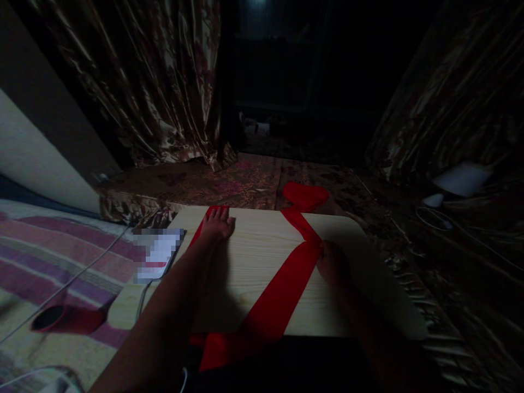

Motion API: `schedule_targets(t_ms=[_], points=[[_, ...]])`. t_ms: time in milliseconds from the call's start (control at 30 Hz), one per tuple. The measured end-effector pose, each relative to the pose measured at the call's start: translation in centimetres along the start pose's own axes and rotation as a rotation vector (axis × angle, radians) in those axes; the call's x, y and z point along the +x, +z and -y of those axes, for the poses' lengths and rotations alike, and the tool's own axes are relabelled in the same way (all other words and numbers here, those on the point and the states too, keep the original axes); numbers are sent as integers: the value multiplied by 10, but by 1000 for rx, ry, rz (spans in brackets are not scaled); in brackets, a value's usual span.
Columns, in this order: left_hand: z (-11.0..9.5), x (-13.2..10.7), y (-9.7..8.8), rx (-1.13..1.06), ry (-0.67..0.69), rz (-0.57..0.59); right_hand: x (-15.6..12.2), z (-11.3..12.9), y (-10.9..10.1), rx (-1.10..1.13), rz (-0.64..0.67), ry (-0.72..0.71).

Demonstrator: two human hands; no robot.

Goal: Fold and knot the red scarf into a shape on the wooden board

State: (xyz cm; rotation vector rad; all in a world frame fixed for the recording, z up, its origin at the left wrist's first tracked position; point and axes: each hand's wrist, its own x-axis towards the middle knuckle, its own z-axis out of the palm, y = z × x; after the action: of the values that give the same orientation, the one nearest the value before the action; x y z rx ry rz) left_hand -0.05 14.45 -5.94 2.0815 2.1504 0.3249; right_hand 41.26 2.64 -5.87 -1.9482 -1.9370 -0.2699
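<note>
A long, wide strip of red cloth (282,289) runs over a pale wooden tabletop (254,256) and hangs past its near edge. My right hand (333,262) grips the strip on the right side, where the cloth bunches and folds back toward the far edge. Spread flat at the far left edge, my left hand (219,224) presses on a red part of the cloth (197,234), partly hidden by my forearm. Beyond the far edge lies a gathered red cloth heap (305,195), which seems to join the strip.
A flat, pale item (161,256), blurred out, lies by the left edge. A dark red cylinder (67,319) rests on the striped bedding (53,240), crossed by a white cable (82,273). Patterned curtains (180,82) hang behind; a white lamp-like object (462,179) stands right.
</note>
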Motion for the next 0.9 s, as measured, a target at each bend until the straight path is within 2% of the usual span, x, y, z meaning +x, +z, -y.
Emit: schedule_targets(t_ms=[233,333,433,533,633,767,833,900], points=[[7,3,-4,-4,-63,-86,-1,0,4,24,-16,28],[-1,-2,-8,70,-86,-119,-2,4,0,38,-23,20],[-16,-22,-14,115,-37,-133,-3,8,-6,44,-16,20],[-35,-68,-14,94,48,-119,-3,9,-11,16,-10,35],[-47,-135,-7,56,151,-118,-4,9,-13,6,7,34],[-46,-216,1,34,200,-97,-5,7,-13,20,19,14],[-39,-238,1,41,182,-87,-4,7,-12,20,17,16],[-29,-249,-3,53,164,-82,-4,6,-12,20,21,22]])
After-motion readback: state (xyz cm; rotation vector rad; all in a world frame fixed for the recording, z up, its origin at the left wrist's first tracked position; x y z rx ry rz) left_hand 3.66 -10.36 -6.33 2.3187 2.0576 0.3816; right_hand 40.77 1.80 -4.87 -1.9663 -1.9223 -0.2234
